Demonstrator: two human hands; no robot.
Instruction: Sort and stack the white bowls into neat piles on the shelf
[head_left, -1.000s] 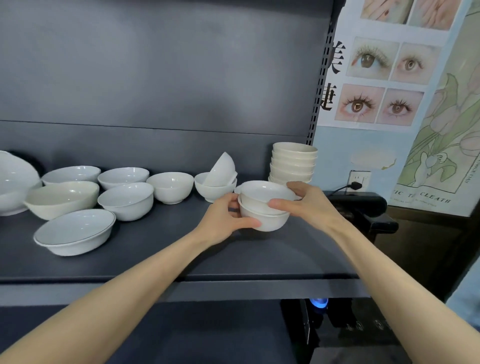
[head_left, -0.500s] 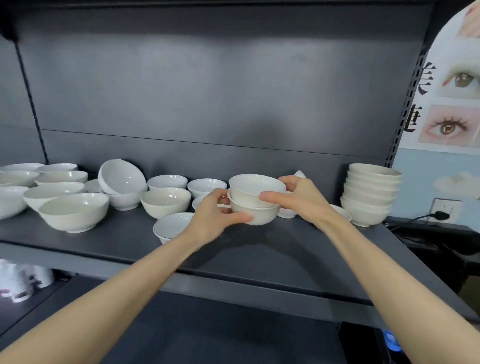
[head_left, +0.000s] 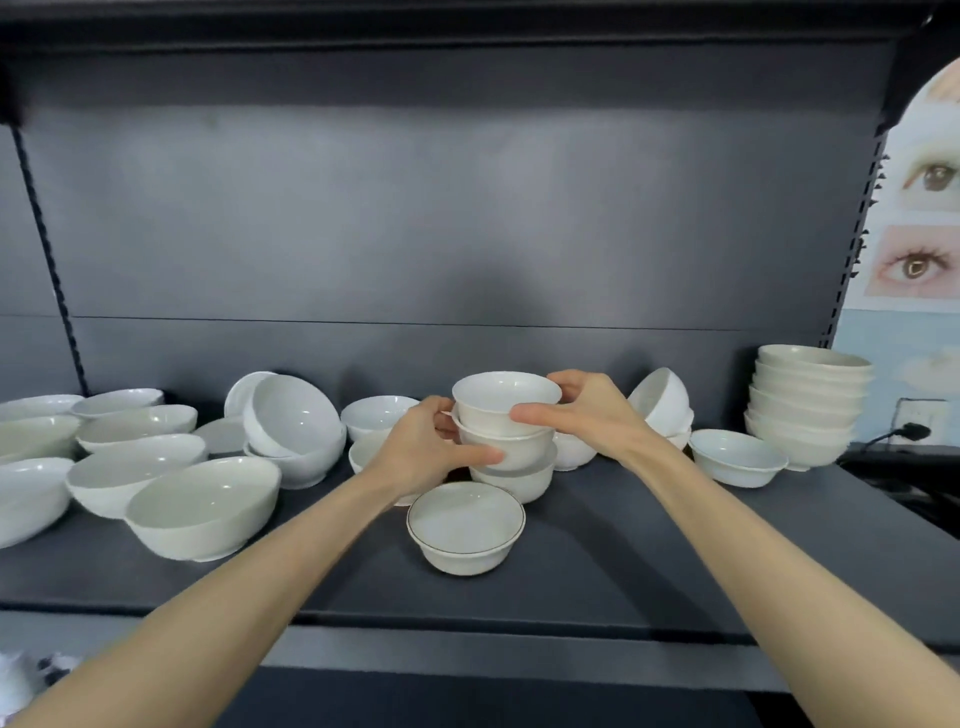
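Two held bowls (head_left: 500, 415) now over third bowl (head_left: 519, 482).

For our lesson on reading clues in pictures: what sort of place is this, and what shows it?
Probably a shop or stockroom, not a home kitchen: a dark metal display shelf with a slotted upright, many loose white bowls along it, and a poster of eye close-ups beside it.

Behind the left hand (head_left: 426, 452), most of a small bowl (head_left: 363, 453) hidden; fingertips lost behind the stacked bowls (head_left: 506, 410) in its grip. Under the right hand (head_left: 587, 415), part of a low bowl (head_left: 574, 456) covered. Cut by the left edge, a large bowl (head_left: 26, 501); by the right edge, a poster (head_left: 919, 260). Lower left, white shapes (head_left: 21, 675) too blurred to tell.
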